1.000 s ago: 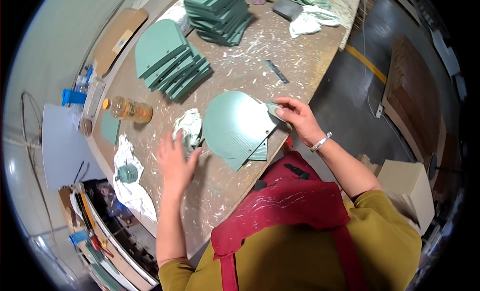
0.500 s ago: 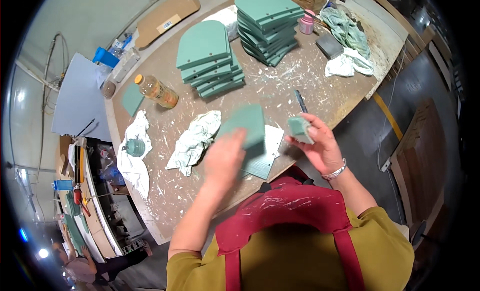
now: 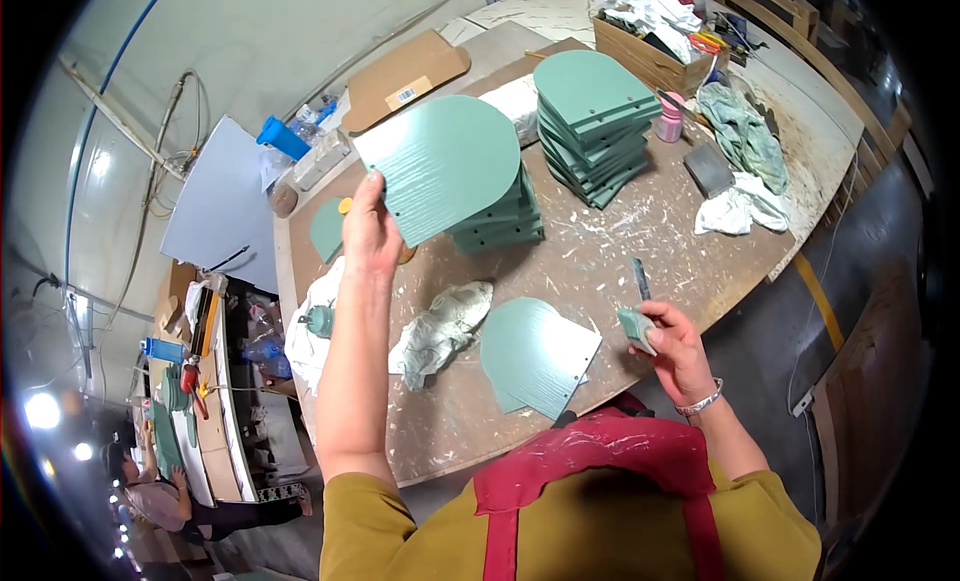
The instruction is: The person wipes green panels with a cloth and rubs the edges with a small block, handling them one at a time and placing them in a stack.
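My left hand point(image 3: 372, 231) is raised over the table and grips a green arch-shaped panel point(image 3: 440, 166) by its lower left corner, holding it above the nearer stack of green panels point(image 3: 500, 226). My right hand point(image 3: 670, 336) is closed on a small green sanding block point(image 3: 636, 328) near the table's front edge. Another green arch-shaped panel point(image 3: 535, 356) lies flat on the table point(image 3: 620, 261) in front of me. A crumpled grey rag point(image 3: 440, 326) sits to its left.
A taller stack of green panels point(image 3: 592, 121) stands at the back. A dark narrow tool point(image 3: 640, 278), a pink cup point(image 3: 669, 121), grey block point(image 3: 708, 168) and rags point(image 3: 740, 196) lie to the right. A box of cloths point(image 3: 650, 41) is behind. Another person point(image 3: 150, 491) works at lower left.
My left hand has lifted a green panel off the table and carried it up and away toward the stacks. My right hand stayed near the front edge with the block.
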A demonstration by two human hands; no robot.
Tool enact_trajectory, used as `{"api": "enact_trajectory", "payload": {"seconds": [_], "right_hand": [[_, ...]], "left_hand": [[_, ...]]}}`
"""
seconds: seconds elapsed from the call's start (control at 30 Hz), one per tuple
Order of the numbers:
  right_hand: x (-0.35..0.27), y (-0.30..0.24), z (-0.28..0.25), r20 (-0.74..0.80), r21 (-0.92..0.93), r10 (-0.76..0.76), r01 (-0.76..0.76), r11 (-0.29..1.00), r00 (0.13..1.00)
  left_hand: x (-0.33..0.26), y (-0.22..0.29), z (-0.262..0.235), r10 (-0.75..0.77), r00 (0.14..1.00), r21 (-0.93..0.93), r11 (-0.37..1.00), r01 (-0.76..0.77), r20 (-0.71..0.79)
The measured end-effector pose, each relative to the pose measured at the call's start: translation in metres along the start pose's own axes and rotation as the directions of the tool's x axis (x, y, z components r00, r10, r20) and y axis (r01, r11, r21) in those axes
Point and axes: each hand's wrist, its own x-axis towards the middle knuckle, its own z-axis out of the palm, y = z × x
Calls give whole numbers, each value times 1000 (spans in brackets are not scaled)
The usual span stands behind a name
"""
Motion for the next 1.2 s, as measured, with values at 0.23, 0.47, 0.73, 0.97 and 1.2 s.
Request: {"api": "enact_trajectory", "payload": {"seconds": [0.23,0.47,0.73,0.97,1.2], "right_hand": [[19,1,-7,-30,-17,20,-20,1000,999],[36,4,-1,2,-40,71,-71,997,997],[57,26,-3,-12,-225,95,-95,970,995],[61,67,-25,-9,-299,200,-194,935,980],[38,78,-23,58,-326,365,-328,887,929]], "left_hand": [[34,-25,16,162,971,-21,986,-168,-175],[42,-29,34,408,486,592,-190,-783,773],[-13,-65,-8,129,632,630,-362,-687,764],[-206,-136,-55,39,972,971,-77,-228,231],[-190,-171,-85,27,960,960,-4,-279,279]]}}
